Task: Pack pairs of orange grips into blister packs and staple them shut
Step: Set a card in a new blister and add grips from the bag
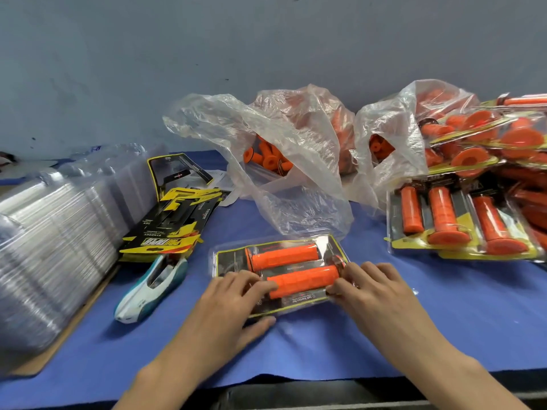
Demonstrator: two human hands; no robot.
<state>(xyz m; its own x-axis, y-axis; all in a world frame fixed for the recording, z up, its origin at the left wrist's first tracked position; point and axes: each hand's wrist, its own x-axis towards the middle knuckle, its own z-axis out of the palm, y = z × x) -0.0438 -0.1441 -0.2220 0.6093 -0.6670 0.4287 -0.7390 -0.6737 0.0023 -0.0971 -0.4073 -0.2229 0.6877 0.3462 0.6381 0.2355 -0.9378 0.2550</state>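
The blister pack (233, 258) lies centred, and its near grip (302, 281) has its long axis running 9 to 3 o'clock. The left hand (233, 300) pinches the pack's 9 o'clock end. The right hand (376, 291) has bent fingertips on the grip's 3 o'clock end, possibly only pressing, and its thumb is hidden. The stapler (151, 288) at 9 o'clock is nearer the left hand.

Two hands (233, 303); two plastic bags (296, 196); one stapler (151, 288).
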